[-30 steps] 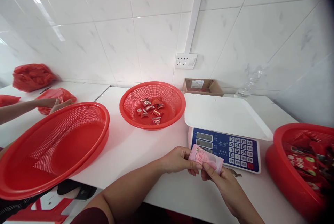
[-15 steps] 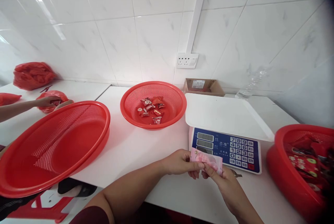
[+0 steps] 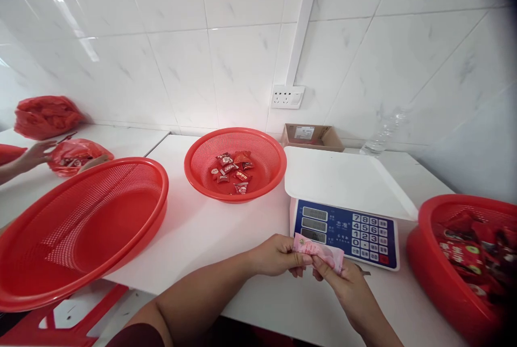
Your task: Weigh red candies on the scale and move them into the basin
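A small pink candy packet (image 3: pixel 319 250) is pinched between both my hands, just in front of the scale's keypad. My left hand (image 3: pixel 278 255) grips its left part, thumb on top. My right hand (image 3: pixel 337 277) holds it from the right, the two thumbs nearly meeting at its middle. Behind the packet stands the electronic scale (image 3: pixel 347 234), with a blue panel and a bare white pan (image 3: pixel 343 174). Beyond my left hand, a red mesh basket (image 3: pixel 236 199) holds several small wrapped snacks (image 3: pixel 234 169).
A large red basket (image 3: pixel 117 244) tilts at the left; another, full of red packets (image 3: pixel 468 261), stands at the right. A cardboard box (image 3: pixel 313 137) and a plastic bottle (image 3: pixel 382 134) sit by the wall. At far left, another person's hand (image 3: pixel 36 154) is near a red bag (image 3: pixel 76 153).
My hands stay nearly in place; the pink packet looks more crumpled at its middle between my thumbs. The other person's hand has lifted off the red bag and moved left.
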A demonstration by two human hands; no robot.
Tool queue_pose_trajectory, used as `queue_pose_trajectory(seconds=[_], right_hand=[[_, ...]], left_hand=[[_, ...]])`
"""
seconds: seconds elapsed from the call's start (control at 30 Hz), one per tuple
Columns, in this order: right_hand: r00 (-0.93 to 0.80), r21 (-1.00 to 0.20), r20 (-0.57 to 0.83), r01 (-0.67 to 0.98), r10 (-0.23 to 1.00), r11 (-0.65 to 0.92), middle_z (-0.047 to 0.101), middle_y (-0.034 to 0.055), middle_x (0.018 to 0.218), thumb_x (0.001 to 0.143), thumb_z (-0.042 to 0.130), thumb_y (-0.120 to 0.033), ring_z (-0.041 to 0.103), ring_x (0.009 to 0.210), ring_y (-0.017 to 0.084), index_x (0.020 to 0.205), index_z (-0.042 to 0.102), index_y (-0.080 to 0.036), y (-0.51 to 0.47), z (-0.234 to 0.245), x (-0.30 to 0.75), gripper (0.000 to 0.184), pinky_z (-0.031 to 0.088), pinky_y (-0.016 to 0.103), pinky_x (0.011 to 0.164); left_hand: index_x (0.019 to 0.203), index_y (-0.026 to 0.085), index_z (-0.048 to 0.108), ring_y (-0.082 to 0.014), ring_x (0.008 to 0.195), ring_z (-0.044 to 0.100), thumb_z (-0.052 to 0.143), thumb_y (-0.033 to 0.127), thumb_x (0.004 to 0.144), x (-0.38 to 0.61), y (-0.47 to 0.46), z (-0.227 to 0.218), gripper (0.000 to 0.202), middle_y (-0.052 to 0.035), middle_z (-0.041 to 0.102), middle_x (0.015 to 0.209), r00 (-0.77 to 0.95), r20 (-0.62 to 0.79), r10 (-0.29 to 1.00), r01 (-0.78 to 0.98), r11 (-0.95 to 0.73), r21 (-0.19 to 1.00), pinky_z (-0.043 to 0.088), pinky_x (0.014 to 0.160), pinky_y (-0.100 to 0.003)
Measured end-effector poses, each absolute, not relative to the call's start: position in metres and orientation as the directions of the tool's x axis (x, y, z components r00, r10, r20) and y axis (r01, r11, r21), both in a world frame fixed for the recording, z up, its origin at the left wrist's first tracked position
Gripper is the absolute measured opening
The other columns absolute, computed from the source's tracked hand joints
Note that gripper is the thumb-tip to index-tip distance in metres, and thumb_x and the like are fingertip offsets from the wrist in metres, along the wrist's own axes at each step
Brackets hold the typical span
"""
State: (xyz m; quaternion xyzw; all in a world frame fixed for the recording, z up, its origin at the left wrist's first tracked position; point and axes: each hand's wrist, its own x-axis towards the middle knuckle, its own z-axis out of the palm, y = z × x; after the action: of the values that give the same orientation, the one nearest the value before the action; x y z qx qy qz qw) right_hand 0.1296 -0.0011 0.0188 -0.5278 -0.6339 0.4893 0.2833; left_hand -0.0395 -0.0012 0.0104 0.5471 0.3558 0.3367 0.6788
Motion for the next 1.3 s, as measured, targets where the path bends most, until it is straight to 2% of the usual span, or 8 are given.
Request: queue_pose_trajectory(seconds=[0.2,0.37,0.5,0.57,0.7,0.83,1.0,1.3], right_hand=[[-0.25,-0.883,-0.106,0.469,0.962,0.024,0.057,0.0006,0.057,0.071,0.05,-0.059,0.053,0.057,0.018,0.059,0.055,-0.02,0.012,0.037,0.124,0.041,0.041,0.028,0.055],[-0.051,-0.921,-0.001,0.39,0.999,0.019,0.062,0.0013,0.061,0.066,0.059,-0.054,0.057,0.061,0.019,0.063,0.06,-0.02,0.054,0.068,0.127,0.035,0.046,0.029,0.06],[-0.016,-0.975,-0.048,0.216,0.999,-0.043,0.065,0.0037,0.074,0.066,0.064,-0.051,0.057,0.065,0.017,0.081,0.061,-0.018,0.092,0.086,0.135,0.036,0.049,0.029,0.064],[-0.016,-0.959,-0.057,0.278,0.998,-0.05,0.065,0.0056,0.084,0.07,0.058,-0.052,0.058,0.065,0.017,0.104,0.057,-0.018,0.103,0.089,0.14,0.049,0.05,0.032,0.066],[0.085,-0.622,0.167,0.782,0.982,0.039,0.057,0.0123,0.11,0.079,0.045,-0.052,0.058,0.086,0.026,0.137,0.027,-0.02,0.108,0.086,0.152,0.069,0.045,0.046,0.08],[-0.176,-0.242,0.36,0.931,0.916,0.274,0.053,0.0142,0.118,0.085,0.037,-0.037,0.049,0.107,0.029,0.119,0.055,-0.018,0.108,0.076,0.153,0.042,0.041,0.043,0.087],[-0.403,-0.181,0.252,0.874,0.88,0.452,0.062,0.006,0.114,0.089,0.035,-0.035,0.052,0.106,0.024,0.104,0.064,-0.023,0.11,0.072,0.136,0.034,0.04,0.04,0.091],[-0.183,-0.148,0.216,0.965,0.959,0.218,0.046,0.011,0.134,0.089,0.037,-0.041,0.036,0.125,0.022,0.127,0.047,-0.015,0.106,0.102,0.216,0.048,0.027,0.035,0.104]], left_hand=[[0.077,0.013,0.055,-0.0085,0.057,0.048,0.055,0.065,0.069,-0.042,0.004,0.009,0.052,-0.001,0.055,0.067,0.456,-0.017,0.89,-0.161,0.102,0.982,0.04,0.055,-0.022],[0.071,0.014,0.049,-0.0081,0.051,0.048,0.057,0.064,0.068,-0.044,0.008,0.007,0.05,0.0014,0.053,0.057,0.315,-0.019,0.949,-0.22,0.093,0.971,0.04,0.053,-0.022],[0.071,0.014,0.05,-0.0079,0.05,0.047,0.057,0.062,0.069,-0.044,0.009,0.008,0.049,0.0015,0.053,0.057,0.27,-0.033,0.962,-0.215,0.094,0.972,0.039,0.054,-0.023],[0.072,0.014,0.05,-0.008,0.05,0.047,0.058,0.062,0.069,-0.044,0.009,0.008,0.049,0.0016,0.053,0.057,0.266,-0.04,0.963,-0.217,0.101,0.971,0.039,0.054,-0.023],[0.072,0.014,0.05,-0.0082,0.05,0.047,0.059,0.062,0.068,-0.044,0.008,0.009,0.049,0.002,0.053,0.056,0.266,-0.055,0.963,-0.229,0.118,0.966,0.039,0.054,-0.023],[0.072,0.014,0.049,-0.0083,0.05,0.047,0.059,0.061,0.068,-0.043,0.008,0.009,0.048,0.0015,0.053,0.056,0.266,-0.059,0.962,-0.222,0.121,0.968,0.039,0.055,-0.024],[0.072,0.014,0.05,-0.0091,0.051,0.047,0.058,0.061,0.07,-0.044,0.008,0.007,0.048,0.001,0.053,0.057,0.282,-0.05,0.958,-0.183,0.105,0.977,0.038,0.055,-0.024],[0.071,0.016,0.051,-0.0113,0.059,0.047,0.051,0.056,0.077,-0.049,0.012,0.018,0.041,0.0011,0.053,0.062,0.281,-0.064,0.958,-0.052,0.082,0.995,0.037,0.059,-0.023]])
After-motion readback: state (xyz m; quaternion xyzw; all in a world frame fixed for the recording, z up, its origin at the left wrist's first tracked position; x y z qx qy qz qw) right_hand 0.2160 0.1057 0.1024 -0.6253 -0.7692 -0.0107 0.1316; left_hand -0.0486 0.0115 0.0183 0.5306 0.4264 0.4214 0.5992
